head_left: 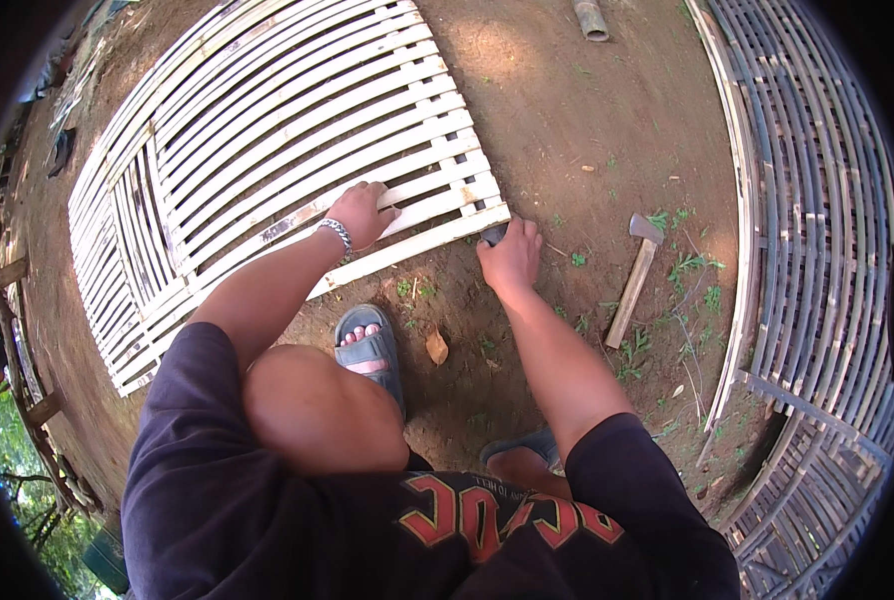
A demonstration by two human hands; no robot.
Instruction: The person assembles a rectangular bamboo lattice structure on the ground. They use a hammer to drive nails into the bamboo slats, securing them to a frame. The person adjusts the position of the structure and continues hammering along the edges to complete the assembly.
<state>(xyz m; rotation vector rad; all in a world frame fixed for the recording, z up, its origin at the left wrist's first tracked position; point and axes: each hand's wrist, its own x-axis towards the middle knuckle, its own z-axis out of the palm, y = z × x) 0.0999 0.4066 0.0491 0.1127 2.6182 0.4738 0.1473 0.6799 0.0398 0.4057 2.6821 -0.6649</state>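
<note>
A panel of pale bamboo slats lies on the ground in front of me, its slats spaced apart and crossed by strips at the right end. My left hand, with a chain bracelet on the wrist, is closed over a slat near the panel's near edge. At the near right corner, my right hand is closed around a small dark object, which is mostly hidden by the fingers. That object sits against or just under the end of the outermost slat; I cannot tell which.
A hatchet with a wooden handle lies on the soil to the right. Further right stands a weathered slatted bamboo structure. A piece of bamboo tube lies at the far side. My sandalled foot is close to the panel.
</note>
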